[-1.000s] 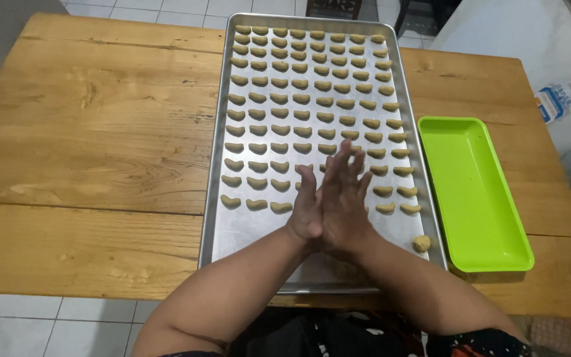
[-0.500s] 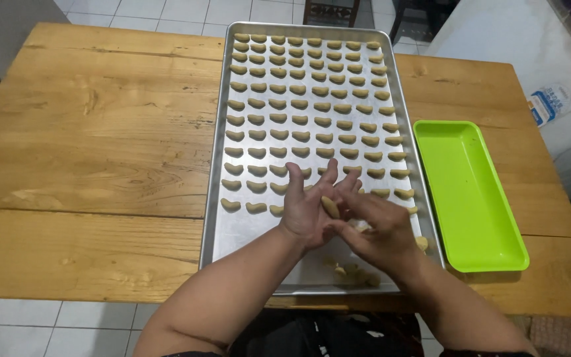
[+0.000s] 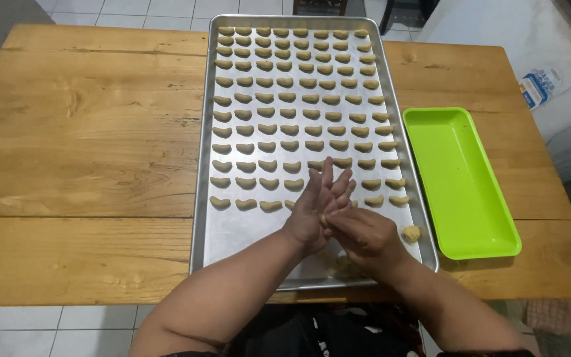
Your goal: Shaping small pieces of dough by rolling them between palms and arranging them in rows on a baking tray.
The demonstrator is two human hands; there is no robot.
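— What's on that big wooden table [image 3: 94,132]?

— Mostly the long metal baking tray [image 3: 232,231], running from the near edge to the far one. It is nearly filled with rows of small crescent-shaped dough pieces [image 3: 289,113], spaced apart, I'd say so they don't stick together. Only the near strip is bare.

— And the green thing?

— An empty lime-green tray [image 3: 460,178], just right of the metal one.

— The hands?

— Both over the bare near strip. The left hand [image 3: 315,208] is open, fingers spread and pointing away. The right hand [image 3: 361,235] is curled, its fingertips pinching a small dough bit [image 3: 324,218] against the left palm, probably for shaping. A dough lump [image 3: 410,233] sits at the tray's near right corner, within reach.
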